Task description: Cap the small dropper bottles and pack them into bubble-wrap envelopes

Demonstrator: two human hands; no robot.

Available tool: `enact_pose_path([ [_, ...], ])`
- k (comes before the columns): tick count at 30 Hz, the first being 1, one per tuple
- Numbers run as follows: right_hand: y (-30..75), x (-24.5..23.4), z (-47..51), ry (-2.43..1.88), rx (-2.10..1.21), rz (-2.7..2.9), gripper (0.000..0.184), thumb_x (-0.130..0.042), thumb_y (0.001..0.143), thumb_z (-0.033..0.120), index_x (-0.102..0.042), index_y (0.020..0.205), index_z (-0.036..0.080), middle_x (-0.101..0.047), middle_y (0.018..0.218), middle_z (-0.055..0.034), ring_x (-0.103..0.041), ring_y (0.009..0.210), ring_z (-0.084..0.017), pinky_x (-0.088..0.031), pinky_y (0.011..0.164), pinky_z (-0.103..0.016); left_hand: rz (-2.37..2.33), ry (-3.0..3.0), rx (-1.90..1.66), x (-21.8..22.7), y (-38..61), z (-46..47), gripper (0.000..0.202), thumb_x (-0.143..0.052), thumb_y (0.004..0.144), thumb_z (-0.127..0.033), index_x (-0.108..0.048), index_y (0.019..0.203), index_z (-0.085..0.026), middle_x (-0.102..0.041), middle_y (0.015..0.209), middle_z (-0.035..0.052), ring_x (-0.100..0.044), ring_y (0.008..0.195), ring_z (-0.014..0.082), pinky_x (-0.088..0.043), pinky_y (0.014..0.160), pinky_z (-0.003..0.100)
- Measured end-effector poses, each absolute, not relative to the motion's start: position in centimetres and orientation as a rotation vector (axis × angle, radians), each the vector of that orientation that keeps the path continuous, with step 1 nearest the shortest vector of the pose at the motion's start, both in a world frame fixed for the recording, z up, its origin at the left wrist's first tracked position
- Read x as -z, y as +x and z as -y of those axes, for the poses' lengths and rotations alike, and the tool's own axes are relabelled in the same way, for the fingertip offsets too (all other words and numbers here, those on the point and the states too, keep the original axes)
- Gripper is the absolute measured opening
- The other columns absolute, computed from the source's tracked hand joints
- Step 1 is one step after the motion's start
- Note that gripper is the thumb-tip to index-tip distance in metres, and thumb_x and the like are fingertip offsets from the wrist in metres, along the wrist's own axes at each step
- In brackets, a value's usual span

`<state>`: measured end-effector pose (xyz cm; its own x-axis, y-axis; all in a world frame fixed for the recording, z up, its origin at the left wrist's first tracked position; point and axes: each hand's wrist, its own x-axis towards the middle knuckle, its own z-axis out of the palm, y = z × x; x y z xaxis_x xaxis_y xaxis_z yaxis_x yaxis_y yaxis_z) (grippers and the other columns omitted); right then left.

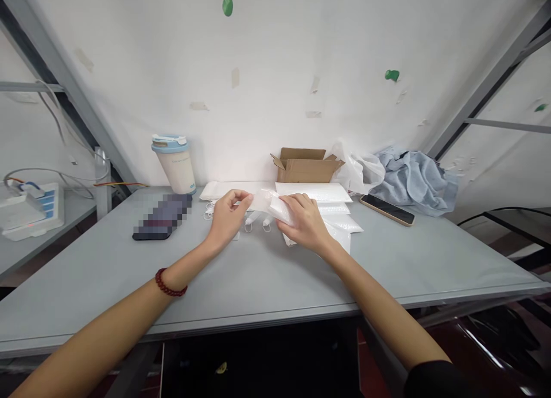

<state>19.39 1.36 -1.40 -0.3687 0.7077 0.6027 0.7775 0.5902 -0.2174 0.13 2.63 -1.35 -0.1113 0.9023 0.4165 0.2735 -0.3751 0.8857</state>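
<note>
Above the middle of the table, my right hand [305, 220] is wrapped round a white bubble mailer [279, 207], held tilted. Fingertips of my left hand [230, 214] pinch the translucent end of the same mailer at its left side. Several more white bubble mailers [338, 207] lie in a fanned stack behind and right of my right hand. Small white pieces with thin loops [267, 222] lie on the table below the held mailer and around my left hand; their kind is too small to tell. A further white mailer [228, 188] lies flat behind my left hand.
A cup with a blue lid [174, 164] stands at the back left, a dark pixelated object [163, 216] in front of it. An open cardboard box [307, 167], a white plastic bag [357, 168], a light blue cloth [415, 180] and a phone [387, 209] sit at the back right.
</note>
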Motion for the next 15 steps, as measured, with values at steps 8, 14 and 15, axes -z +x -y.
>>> enact_pose_path([
  [8,19.3,1.5,-1.3,-1.163,0.152,2.147,0.041,-0.057,0.075,0.03,-0.054,0.114,0.017,-0.06,0.107,-0.0103,-0.05,0.096,-0.025,-0.036,0.079,-0.037,-1.351,1.872,-1.215,2.2,0.7,-2.2,0.047,-0.032,0.091,-0.049,-0.071,0.084,-0.022,-0.062,0.116,0.0061,-0.039,0.125,0.0261,-0.029,0.104,0.038],
  [14,19.2,1.6,-1.3,-1.145,0.172,2.208,0.042,-0.058,0.076,0.031,-0.053,0.116,0.017,-0.059,0.107,-0.0105,-0.05,0.098,-0.026,-0.037,0.08,-0.038,-1.315,1.784,-1.15,0.2,0.3,-1.9,0.039,-0.043,0.085,-0.052,-0.07,0.079,-0.024,-0.068,0.102,0.0065,-0.049,0.114,0.0282,-0.039,0.094,0.037],
  [15,19.3,1.6,-1.4,-1.16,0.172,2.201,0.042,-0.058,0.076,0.031,-0.053,0.116,0.017,-0.059,0.107,-0.0105,-0.05,0.098,-0.026,-0.036,0.08,-0.038,-1.29,1.785,-1.123,-0.5,-0.2,-2.1,0.039,-0.045,0.083,-0.052,-0.07,0.073,-0.023,-0.069,0.097,0.0071,-0.055,0.105,0.0284,-0.042,0.088,0.035],
])
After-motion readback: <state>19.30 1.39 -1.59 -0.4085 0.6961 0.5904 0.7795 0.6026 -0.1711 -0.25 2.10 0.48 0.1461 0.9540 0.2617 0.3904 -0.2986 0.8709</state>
